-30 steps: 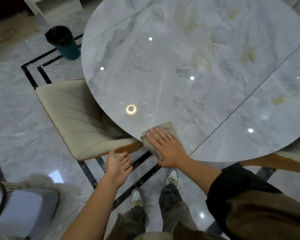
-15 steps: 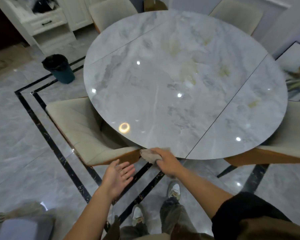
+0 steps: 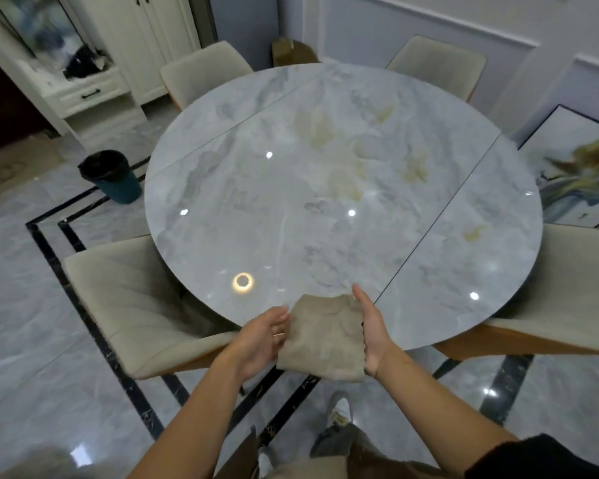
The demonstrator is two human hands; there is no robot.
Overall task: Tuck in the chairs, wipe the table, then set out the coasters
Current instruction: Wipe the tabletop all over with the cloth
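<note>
Cloth (image 3: pixel 325 337) held spread between both hands at the near rim of the table (image 3: pixel 325 202).

The left hand (image 3: pixel 261 342) lies loosely curved against the cloth's left edge; whether it pinches cannot be told. The right hand (image 3: pixel 372 335) holds the right edge, thumb straight, fingers hidden beneath. The tabletop lies directly ahead of the grip, equally near both hands.
</note>
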